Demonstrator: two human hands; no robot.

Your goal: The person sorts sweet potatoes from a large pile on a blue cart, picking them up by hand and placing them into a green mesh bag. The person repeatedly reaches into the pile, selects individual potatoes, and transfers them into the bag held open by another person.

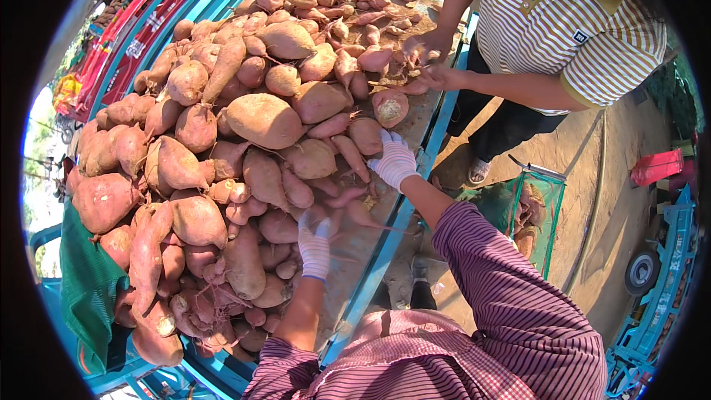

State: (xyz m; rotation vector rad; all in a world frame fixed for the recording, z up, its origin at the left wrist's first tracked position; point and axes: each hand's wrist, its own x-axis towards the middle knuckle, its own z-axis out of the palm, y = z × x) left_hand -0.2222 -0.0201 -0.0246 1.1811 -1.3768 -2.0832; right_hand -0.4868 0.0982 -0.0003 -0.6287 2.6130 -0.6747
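Note:
A large heap of sweet potatoes [264, 121] covers a blue-edged metal truck bed [361, 258]. My left hand [314, 247], in a white striped knit glove, is over the lower right edge of the heap, beside blurred, slender sweet potatoes; whether it grips one cannot be told. My right hand [395, 160], gloved alike, rests near the bed's side rail with its fingers against a round sweet potato [365, 136]. Just beyond it lies a sweet potato with a pale cut or broken face [390, 108]. Small, thin roots [350, 155] lie between my hands.
Across the bed's corner, a co-worker's bare hands [433, 61] handle small roots. A green mesh container [536, 216] with sweet potatoes stands on the ground beside the bed. Green netting [89, 283] hangs at the left, and a blue vehicle [661, 278] stands far right.

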